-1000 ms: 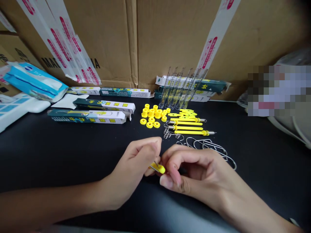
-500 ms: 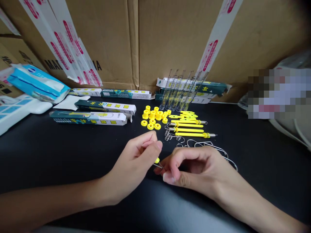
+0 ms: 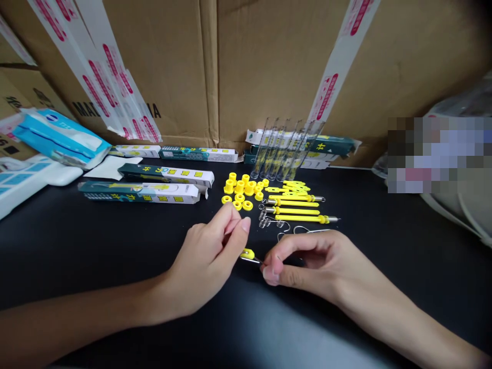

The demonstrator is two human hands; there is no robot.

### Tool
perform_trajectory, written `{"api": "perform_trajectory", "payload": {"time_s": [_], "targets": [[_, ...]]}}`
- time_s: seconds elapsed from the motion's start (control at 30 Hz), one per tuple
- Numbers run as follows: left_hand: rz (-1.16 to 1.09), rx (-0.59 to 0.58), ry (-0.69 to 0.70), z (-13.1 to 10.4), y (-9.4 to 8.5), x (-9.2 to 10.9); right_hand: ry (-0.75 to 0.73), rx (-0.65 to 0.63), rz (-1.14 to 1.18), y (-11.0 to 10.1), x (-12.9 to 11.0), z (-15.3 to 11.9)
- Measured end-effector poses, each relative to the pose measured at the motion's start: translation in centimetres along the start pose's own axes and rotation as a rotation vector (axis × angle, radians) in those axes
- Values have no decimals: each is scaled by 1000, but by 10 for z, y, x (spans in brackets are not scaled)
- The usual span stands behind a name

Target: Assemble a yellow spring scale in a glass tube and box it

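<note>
My left hand [image 3: 205,259] is closed around a yellow plastic strip [image 3: 248,253], whose rounded end sticks out past the fingers; the rest is hidden in the fist. Thin metal wire [image 3: 254,261] runs from that end to my right hand [image 3: 321,264], where thumb and forefinger pinch it. Whether the wire is hooked through the strip is too small to tell. Beyond the hands lie yellow rods with springs [image 3: 298,218], small coil springs [image 3: 263,220], and a metal hook [image 3: 302,229] partly covered by my right hand. Yellow collars and rings [image 3: 240,187] are grouped behind my left hand.
Several clear tubes [image 3: 282,154] stand upright before printed boxes [image 3: 340,146]. More narrow boxes [image 3: 142,193] lie at left, near a blue tissue pack [image 3: 57,136] and a white plastic object [image 3: 26,177]. Cardboard [image 3: 261,66] walls the back; a pale bag-like item [image 3: 453,205] sits at right.
The yellow end now shows more clearly beyond my left fingers. My right fingertips have closed into a tighter pinch on the wire, slightly further right. The view has tilted a little.
</note>
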State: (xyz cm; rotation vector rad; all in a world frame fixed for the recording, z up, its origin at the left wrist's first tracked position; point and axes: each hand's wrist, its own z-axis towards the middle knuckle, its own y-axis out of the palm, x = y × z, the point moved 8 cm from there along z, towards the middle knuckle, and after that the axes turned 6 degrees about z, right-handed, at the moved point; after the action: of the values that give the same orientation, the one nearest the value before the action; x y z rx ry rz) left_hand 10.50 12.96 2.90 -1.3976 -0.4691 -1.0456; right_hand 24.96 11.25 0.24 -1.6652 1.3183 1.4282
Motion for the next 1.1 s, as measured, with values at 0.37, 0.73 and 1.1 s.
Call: {"api": "perform_trajectory", "payload": {"time_s": [0.37,0.73,1.1], "targets": [[205,133,172,-4,-8,11,217,-91,309,14,19,-5],[301,253,385,-8,-14,26,295,-94,422,20,29,-8],[136,97,308,-5,-7,19,-189,-65,-128,21,-3,-6]]}}
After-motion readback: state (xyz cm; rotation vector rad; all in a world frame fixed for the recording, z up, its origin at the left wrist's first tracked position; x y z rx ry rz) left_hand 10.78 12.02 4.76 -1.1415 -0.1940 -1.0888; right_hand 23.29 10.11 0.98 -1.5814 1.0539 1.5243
